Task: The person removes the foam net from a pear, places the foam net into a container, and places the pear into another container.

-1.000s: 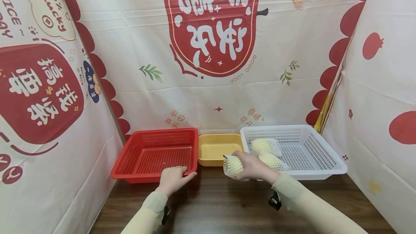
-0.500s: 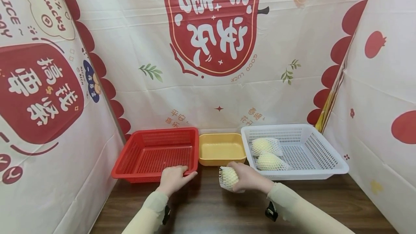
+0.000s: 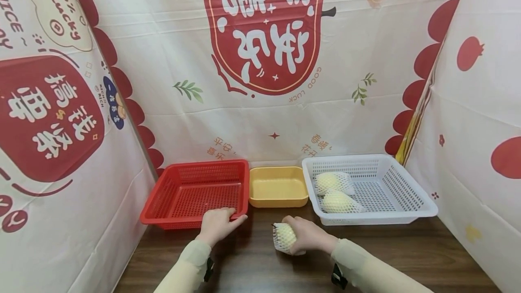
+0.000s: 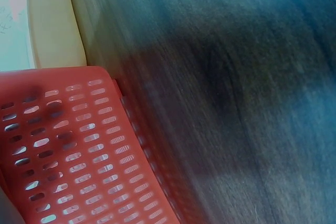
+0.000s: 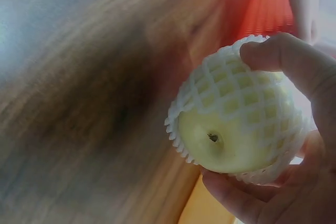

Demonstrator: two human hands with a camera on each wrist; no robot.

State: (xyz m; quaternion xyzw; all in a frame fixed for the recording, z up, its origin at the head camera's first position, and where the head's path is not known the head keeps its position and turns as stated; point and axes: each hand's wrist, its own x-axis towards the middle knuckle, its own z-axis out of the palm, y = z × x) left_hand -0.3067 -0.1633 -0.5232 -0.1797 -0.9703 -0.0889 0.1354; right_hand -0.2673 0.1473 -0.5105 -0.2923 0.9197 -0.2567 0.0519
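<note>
In the head view my right hand (image 3: 306,234) holds a pale yellow-green pear (image 3: 285,238) in a white foam net, low over the table in front of the yellow tray. The right wrist view shows the thumb above the pear (image 5: 231,124) and fingers beneath it; its dark-centred dimple faces the camera through the net's open end. My left hand (image 3: 217,225) grips the near rim of the red basket (image 3: 175,219) close to its right corner, fingers bent over the edge. Two more netted pears (image 3: 338,202) lie at the left side of the white basket (image 3: 411,215).
Between the two baskets stands the yellow tray (image 3: 278,203). All three stand along the back of the dark wooden table (image 3: 244,270). Printed cloth (image 3: 171,134) hangs behind them and at both sides.
My right hand has carried the pear from the white basket's left edge toward me and slightly left, lowering it toward the table. The left hand has stayed on the red basket's rim.
</note>
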